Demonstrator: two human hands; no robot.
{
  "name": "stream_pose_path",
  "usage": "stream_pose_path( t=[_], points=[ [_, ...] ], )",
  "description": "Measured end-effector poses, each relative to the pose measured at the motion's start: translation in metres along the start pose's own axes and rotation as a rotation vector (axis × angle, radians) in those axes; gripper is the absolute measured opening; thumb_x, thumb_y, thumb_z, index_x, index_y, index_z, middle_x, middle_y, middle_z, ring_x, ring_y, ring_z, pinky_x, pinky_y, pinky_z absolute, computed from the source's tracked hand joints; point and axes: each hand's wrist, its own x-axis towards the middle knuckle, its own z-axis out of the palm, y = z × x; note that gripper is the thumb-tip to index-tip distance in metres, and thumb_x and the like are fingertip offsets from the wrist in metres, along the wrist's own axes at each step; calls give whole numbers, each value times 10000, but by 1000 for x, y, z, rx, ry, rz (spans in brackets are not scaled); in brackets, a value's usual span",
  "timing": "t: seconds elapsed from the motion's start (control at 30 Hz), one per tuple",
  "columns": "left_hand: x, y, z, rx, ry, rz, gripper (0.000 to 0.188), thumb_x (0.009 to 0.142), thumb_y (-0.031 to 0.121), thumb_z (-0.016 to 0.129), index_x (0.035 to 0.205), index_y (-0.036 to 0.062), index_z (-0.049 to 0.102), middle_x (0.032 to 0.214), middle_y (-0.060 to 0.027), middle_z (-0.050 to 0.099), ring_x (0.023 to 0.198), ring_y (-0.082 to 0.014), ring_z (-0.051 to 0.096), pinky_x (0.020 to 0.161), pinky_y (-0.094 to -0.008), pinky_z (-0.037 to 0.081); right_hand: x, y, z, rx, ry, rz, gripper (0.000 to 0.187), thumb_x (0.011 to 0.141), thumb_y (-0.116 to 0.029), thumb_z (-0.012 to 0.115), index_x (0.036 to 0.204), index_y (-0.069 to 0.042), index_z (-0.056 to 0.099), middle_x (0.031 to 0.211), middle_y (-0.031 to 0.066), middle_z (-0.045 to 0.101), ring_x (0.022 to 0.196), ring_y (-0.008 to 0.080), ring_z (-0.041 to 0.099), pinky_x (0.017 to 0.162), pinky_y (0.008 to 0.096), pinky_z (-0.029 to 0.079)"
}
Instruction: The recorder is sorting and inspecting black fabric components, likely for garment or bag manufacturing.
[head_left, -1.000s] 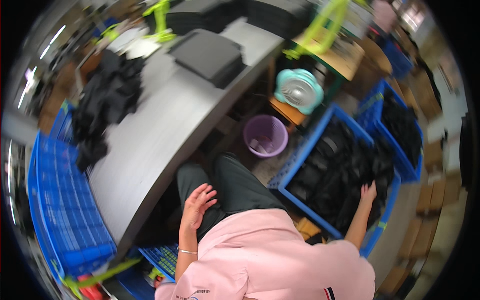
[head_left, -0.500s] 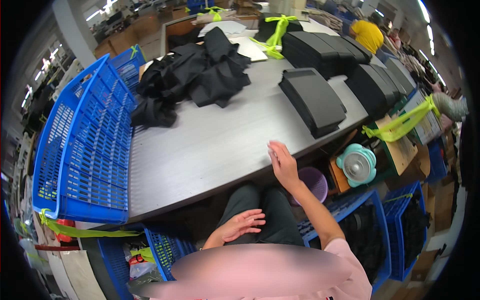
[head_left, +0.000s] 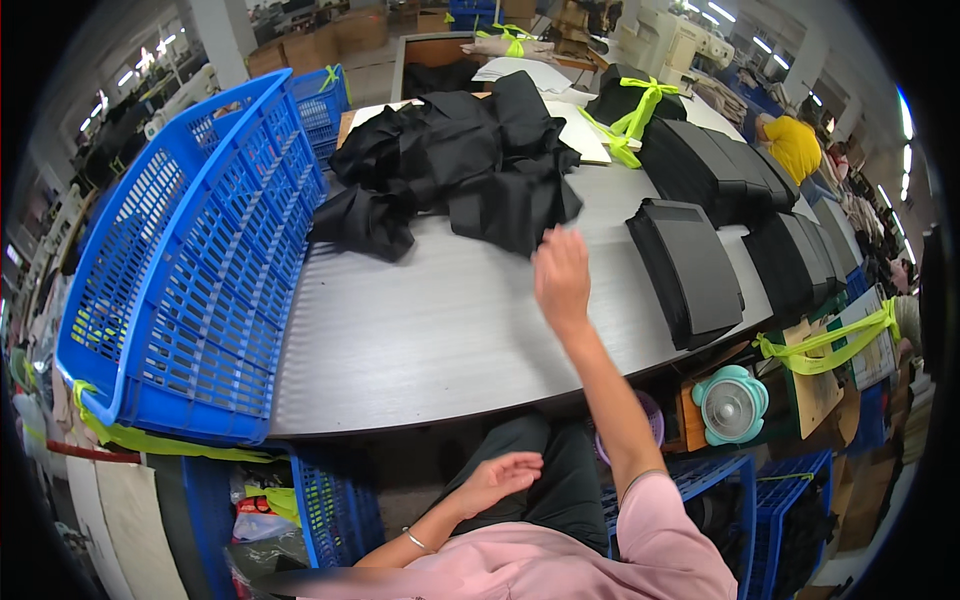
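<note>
My right hand (head_left: pixel 562 278) reaches over the table to the near edge of a heap of black fabric pieces (head_left: pixel 440 145). Its fingertips meet or overlap the lowest corner of the cloth; motion smears them, so whether they grip it I cannot tell. Above my lap, my left hand (head_left: pixel 503 478) is open with its fingers stretched out, holding nothing. To the right of my right hand lies a neat stack of flat black pieces (head_left: pixel 690 270) on the grey tabletop (head_left: pixel 430 340).
A big blue plastic crate (head_left: pixel 200 300) stands tilted at the table's left. More black stacks (head_left: pixel 715 165) sit back right, near a bundle tied with a yellow-green strip (head_left: pixel 640 115). Below right are a turquoise fan (head_left: pixel 730 404) and blue crates. A person in yellow (head_left: pixel 793 147) is farther off.
My right hand has moved from the table's front edge forward to the black fabric. My left hand stays over my lap. The view has turned slightly, shifting the scene to the right.
</note>
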Motion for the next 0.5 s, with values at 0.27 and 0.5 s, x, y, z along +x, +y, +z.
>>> stream_pose_path(
  t=[0.27, 0.5],
  points=[
    [40, 111, 13, 771, 586, 612, 524, 825, 137, 755, 1307, 33, 578, 1222, -133, 599, 1038, -255, 611, 902, -351, 509, -132, -128, -131, 215, -155, 6, 244, 801, -107, 651, 999, 35, 649, 1057, 192, 639, 1070, 339, 610, 1053, 495, 424],
    [46, 110, 12, 912, 484, 403, 222, 859, 109, 705, 1053, 3, 704, 940, -133, 688, 872, -263, 668, 766, -318, 511, -136, -118, -170, 419, -290, -41, 330, 840, -100, 640, 1156, -3, 630, 1151, 148, 637, 1070, 286, 623, 992, 439, 460]
  ],
)
